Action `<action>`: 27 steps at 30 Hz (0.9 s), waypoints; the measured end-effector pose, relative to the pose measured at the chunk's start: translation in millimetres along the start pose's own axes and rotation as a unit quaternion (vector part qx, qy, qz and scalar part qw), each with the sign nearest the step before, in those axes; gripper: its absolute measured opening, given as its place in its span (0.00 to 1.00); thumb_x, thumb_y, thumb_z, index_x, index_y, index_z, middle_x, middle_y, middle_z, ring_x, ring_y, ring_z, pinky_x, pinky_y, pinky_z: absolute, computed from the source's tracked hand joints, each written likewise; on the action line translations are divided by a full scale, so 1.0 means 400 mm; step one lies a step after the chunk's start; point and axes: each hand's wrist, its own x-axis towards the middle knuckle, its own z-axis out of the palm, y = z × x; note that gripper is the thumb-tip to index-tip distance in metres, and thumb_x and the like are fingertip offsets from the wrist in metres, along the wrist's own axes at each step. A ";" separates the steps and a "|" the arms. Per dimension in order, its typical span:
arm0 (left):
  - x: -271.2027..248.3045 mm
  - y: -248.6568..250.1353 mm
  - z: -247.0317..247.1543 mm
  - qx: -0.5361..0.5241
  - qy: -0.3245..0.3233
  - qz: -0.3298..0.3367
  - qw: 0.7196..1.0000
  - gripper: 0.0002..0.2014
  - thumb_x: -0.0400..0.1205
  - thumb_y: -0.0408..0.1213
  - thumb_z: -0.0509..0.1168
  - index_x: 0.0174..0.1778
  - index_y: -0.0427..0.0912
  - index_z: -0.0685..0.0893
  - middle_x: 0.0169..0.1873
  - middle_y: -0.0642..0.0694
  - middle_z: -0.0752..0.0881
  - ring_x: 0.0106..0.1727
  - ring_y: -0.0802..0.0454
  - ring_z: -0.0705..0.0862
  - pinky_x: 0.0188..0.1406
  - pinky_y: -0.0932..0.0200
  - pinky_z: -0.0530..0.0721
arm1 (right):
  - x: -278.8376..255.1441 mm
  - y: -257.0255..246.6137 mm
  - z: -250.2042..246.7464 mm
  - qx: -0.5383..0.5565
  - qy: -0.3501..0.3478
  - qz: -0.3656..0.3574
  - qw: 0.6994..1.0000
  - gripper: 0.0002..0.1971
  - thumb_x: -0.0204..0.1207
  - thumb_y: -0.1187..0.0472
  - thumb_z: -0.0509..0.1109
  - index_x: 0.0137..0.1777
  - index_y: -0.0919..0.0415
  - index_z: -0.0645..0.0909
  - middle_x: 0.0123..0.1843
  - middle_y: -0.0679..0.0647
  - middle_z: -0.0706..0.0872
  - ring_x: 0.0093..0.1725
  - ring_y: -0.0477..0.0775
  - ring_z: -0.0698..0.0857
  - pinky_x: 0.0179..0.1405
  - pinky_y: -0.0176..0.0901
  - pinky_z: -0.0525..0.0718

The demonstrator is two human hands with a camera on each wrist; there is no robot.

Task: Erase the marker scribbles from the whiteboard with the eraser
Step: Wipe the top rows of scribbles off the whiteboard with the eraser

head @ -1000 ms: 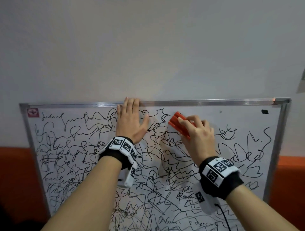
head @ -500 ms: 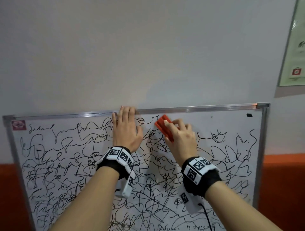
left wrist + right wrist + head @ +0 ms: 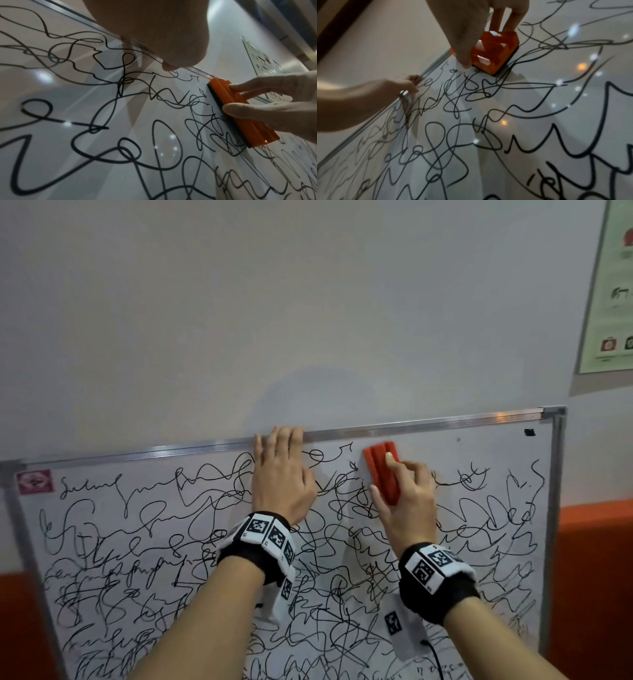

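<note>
The whiteboard (image 3: 496,450) hangs on the wall, covered in black marker scribbles (image 3: 154,542). My left hand (image 3: 281,477) lies flat against the board, fingers straight, with the fingertips at the top frame. To its right, my right hand (image 3: 407,501) grips the orange eraser (image 3: 380,467), thumb on one long side and fingers on the other. The eraser stands nearly upright just under the top frame, its dark felt pressed to the board (image 3: 240,111). The right wrist view shows the eraser (image 3: 494,51) end-on and my left hand (image 3: 402,83) beyond. A strip right of the eraser looks wiped.
An aluminium frame (image 3: 428,426) borders the board. A pink sticker (image 3: 34,481) sits in its top left corner and a small black mark (image 3: 529,432) at top right. A green-edged poster (image 3: 609,285) hangs at upper right. An orange wall band (image 3: 596,577) runs behind.
The eraser has swung from a slant to nearly upright and slid right along the top of the board. My left hand stays flat at the top edge. My view has shifted.
</note>
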 end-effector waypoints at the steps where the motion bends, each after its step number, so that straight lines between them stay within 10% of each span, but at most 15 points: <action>1: 0.001 -0.005 -0.001 0.000 -0.001 0.007 1.000 0.35 0.77 0.44 0.49 0.83 0.38 0.66 0.78 0.40 0.70 0.83 0.42 0.60 0.87 0.41 0.41 | -0.005 -0.014 0.007 0.001 -0.011 -0.009 1.000 0.27 0.70 0.61 0.81 0.69 0.58 0.80 0.62 0.60 0.79 0.56 0.64 0.79 0.50 0.63 0.87; 27: 0.001 -0.002 0.000 -0.040 0.014 0.000 0.999 0.34 0.75 0.42 0.45 0.80 0.39 0.70 0.75 0.41 0.73 0.81 0.42 0.64 0.87 0.41 0.45 | 0.021 -0.062 0.037 -0.011 -0.011 -0.052 0.999 0.25 0.69 0.62 0.82 0.67 0.56 0.83 0.60 0.56 0.82 0.53 0.64 0.78 0.48 0.59 0.84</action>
